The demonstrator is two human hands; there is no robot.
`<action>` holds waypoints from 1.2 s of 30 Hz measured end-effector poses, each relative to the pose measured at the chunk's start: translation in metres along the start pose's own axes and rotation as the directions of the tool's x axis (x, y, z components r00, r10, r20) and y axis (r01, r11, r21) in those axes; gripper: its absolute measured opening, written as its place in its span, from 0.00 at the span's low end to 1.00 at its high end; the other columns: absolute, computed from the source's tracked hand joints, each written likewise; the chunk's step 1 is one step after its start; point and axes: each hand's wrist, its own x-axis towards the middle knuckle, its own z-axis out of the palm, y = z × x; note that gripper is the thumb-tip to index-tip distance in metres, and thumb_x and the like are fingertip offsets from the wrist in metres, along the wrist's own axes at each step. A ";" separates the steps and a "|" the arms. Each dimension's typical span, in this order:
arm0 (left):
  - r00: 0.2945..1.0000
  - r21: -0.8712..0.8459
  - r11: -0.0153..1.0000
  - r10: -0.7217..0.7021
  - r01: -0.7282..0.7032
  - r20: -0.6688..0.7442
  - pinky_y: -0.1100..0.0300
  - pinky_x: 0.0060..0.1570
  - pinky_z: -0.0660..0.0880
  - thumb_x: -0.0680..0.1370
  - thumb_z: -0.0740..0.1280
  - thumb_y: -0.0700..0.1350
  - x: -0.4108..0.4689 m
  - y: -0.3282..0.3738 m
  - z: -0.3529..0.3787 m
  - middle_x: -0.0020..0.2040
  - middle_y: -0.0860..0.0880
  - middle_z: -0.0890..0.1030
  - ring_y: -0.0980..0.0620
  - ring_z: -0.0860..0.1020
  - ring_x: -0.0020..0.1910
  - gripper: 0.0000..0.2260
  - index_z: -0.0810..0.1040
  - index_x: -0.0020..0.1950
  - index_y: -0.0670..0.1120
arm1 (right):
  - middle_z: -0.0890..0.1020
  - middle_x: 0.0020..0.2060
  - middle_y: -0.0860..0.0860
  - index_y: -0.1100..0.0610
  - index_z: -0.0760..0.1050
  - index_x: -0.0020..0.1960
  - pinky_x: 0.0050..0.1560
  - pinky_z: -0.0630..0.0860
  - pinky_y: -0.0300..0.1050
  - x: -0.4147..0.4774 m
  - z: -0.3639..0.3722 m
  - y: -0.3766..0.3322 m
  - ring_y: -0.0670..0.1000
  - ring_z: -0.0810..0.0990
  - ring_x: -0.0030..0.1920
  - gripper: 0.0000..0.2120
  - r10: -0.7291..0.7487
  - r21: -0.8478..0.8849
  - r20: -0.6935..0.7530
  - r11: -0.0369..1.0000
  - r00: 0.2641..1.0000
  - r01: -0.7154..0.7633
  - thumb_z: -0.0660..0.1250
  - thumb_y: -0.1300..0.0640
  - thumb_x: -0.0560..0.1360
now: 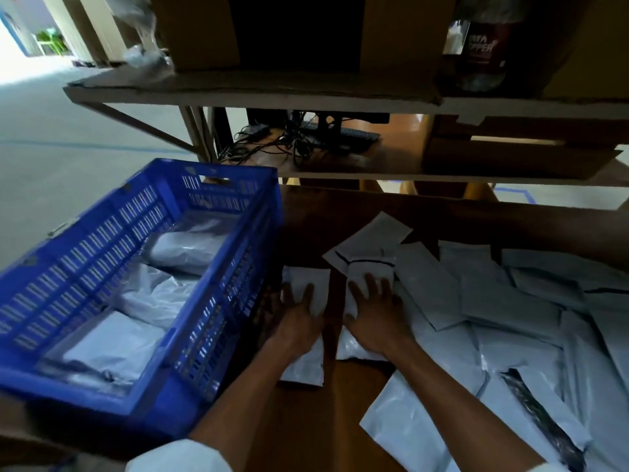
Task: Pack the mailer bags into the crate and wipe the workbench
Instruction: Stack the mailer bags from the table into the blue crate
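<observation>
**Clerk:** Where does the crate stand?

**Inspector:** The blue slatted crate (235, 277) sits on the left end of the brown counter (306, 420), with its long side running away from the person. Several white mailer bags (190, 247) lie inside it, overlapping and well below the rim.

**Clerk:** And the bags outside it?

**Inspector:** A loose heap (493, 301) covers the right half of the counter, its bags flat and overlapping (one at the lower right shows a dark strip along its edge). Two more bags lie near the crate's right wall, side by side.

**Clerk:** State of the hands?

**Inspector:** The left hand (299, 311) rests palm down on the bag nearest the crate (318, 282). Its fingers are straight and spread, curled round nothing. The right hand (374, 311) lies the same way on the second bag (369, 267), which has a dark line across its top. A narrow strip of bare counter separates the two bags. Neither hand grips; both simply press flat.

**Clerk:** Surroundings?

**Inspector:** A shelf (238, 93) hangs above the far edge of the counter and carries a cardboard box (204, 28). Beyond and below it, tangled cables (289, 144) and a keyboard (350, 134) lie on a separate wooden surface. A white sleeve (177, 458) shows at the lower edge.
</observation>
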 end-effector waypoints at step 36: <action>0.743 -0.274 0.731 -0.665 0.625 -0.076 0.30 0.65 0.63 0.81 0.51 0.59 -0.005 -0.171 -0.190 0.78 0.31 0.48 0.24 0.56 0.72 0.32 0.53 0.80 0.43 | 0.66 0.75 0.60 0.59 0.64 0.77 0.75 0.58 0.50 0.217 -0.142 -0.301 0.58 0.64 0.76 0.25 -0.943 -0.090 -0.016 0.332 0.332 0.939 0.62 0.54 0.82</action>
